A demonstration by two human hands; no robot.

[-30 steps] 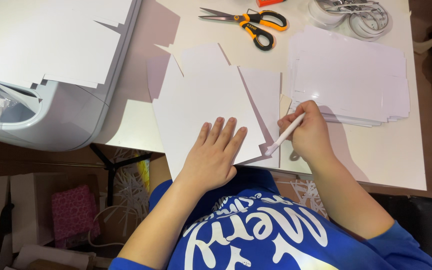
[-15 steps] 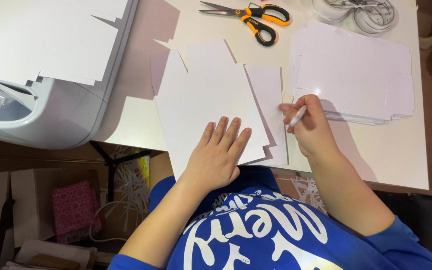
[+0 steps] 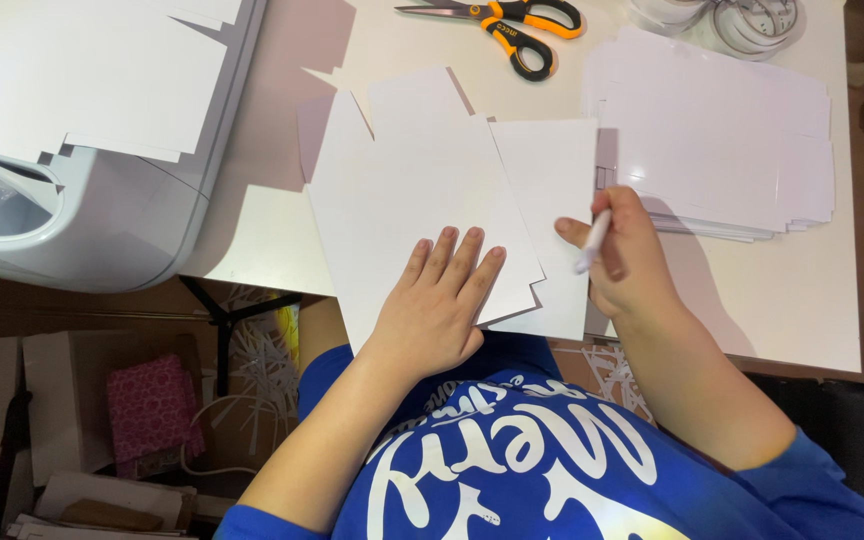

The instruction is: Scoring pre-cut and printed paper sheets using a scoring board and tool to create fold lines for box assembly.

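Tabletop (image 3: 782, 320): card (image 3: 402, 190) under left hand (image 3: 437, 305).

Left hand (image 3: 439, 310) presses flat on white card (image 3: 412, 200) (cut-out shape); right hand (image 3: 624, 255) grips a pen (image 3: 592, 243).

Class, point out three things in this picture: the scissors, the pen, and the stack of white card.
scissors (image 3: 522, 25): head view, on the orange handles.
pen (image 3: 592, 243): head view, on its white barrel.
stack of white card (image 3: 722, 140): head view, top sheet's middle.
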